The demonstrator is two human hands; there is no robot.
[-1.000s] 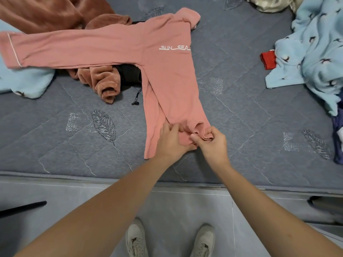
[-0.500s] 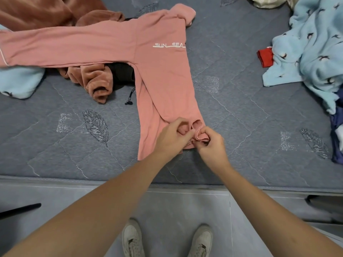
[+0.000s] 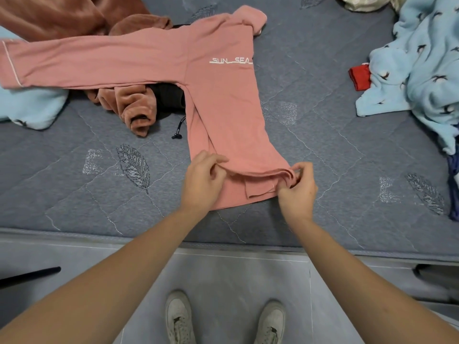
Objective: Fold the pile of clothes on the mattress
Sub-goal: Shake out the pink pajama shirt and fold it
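Hands drawn apart along the hem of the pink long-sleeved top (image 3: pixel 223 100): a second ago they were bunched together at its right corner. Left hand (image 3: pixel 202 181) now shifted to the left part of the hem, fabric pinched; right hand (image 3: pixel 298 188) kept at the right corner, gripping gathered layers. Hem now stretched into a raised fold between them.

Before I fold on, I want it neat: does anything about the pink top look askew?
Yes. The pink top has one sleeve stretched left over other clothes, and its hem is bunched between both hands.
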